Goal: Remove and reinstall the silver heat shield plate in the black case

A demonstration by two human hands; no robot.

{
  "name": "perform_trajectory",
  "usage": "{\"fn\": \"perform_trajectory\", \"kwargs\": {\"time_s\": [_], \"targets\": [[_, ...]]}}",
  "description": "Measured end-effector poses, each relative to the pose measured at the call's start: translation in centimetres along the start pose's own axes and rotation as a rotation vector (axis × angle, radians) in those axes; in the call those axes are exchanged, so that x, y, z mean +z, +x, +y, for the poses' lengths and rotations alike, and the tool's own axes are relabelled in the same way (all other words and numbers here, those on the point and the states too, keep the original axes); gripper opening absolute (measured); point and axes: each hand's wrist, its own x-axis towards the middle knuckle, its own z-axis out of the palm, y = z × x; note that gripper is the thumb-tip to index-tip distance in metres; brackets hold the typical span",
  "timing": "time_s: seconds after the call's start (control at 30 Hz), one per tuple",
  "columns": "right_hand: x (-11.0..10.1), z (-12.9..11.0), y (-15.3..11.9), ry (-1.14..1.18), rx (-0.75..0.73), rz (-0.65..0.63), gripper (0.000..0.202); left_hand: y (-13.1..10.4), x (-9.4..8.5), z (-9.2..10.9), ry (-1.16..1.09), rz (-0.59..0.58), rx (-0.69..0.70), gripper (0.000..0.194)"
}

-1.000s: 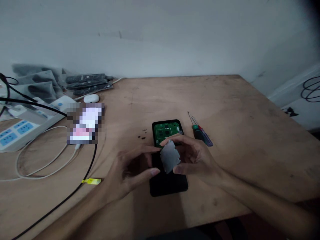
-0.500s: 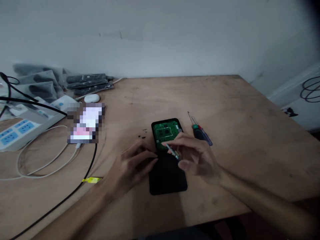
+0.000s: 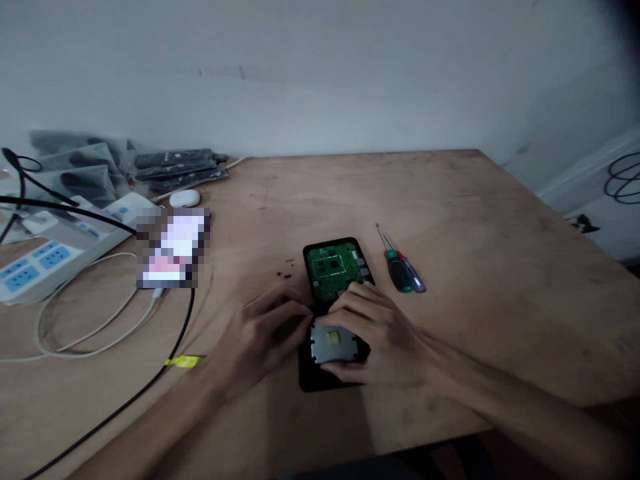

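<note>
The metal plate (image 3: 333,343) was a small grey sheet, roughly rectangular with notched edges and a dull sheen, carrying a small yellowish square patch at its centre. It lay flat, face up, over the lower half of the opened black device (image 3: 334,313), which sat on the tabletop (image 3: 475,253) near the middle of the front edge. The device's upper half showed a bare green circuit board (image 3: 334,268) set inside a black rounded frame; the lower half was plain black where visible.

The right hand (image 3: 373,330) curled over the plate from the right, fingers bent around its right and upper edges; grip closed on the plate. The left hand (image 3: 267,333) came in from the left, fingertips at the plate's left edge and the device's side. Whether it pinched the plate or only touched it could not be told.

A few tiny dark specks, perhaps screws (image 3: 286,271), lay just left of the device's upper end. Two small screwdrivers (image 3: 403,270) lay side by side just right of the device, tips pointing to the back edge. Towards the left edge: a yellow tag (image 3: 184,361) on a black cable (image 3: 150,380), a looped white cable (image 3: 75,333), a blurred-out phone (image 3: 173,248), a white power strip (image 3: 45,257) with blue sockets. Near the back left corner: a white earbud case (image 3: 185,197) and grey packets (image 3: 80,163).
</note>
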Motion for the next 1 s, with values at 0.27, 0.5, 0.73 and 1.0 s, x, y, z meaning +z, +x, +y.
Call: {"fn": "perform_trajectory", "kwargs": {"time_s": [0.27,0.5,0.73,1.0], "targets": [[-0.75,-0.58,0.31,-0.037,0.059,-0.052,0.039,0.17,-0.25,0.32,0.010,-0.006,-0.013,0.010],[-0.93,-0.88,0.29,-0.006,0.149,-0.051,0.039,0.15,-0.32,0.37,0.012,-0.015,-0.011,0.013],[-0.67,-0.68,0.21,0.002,0.142,-0.054,0.045,0.25,-0.09,0.19,-0.004,-0.016,-0.016,0.011],[-0.67,-0.38,0.18,-0.013,0.096,-0.050,0.041,-0.08,-0.12,-0.06,0.032,-0.026,-0.014,0.011]]}}
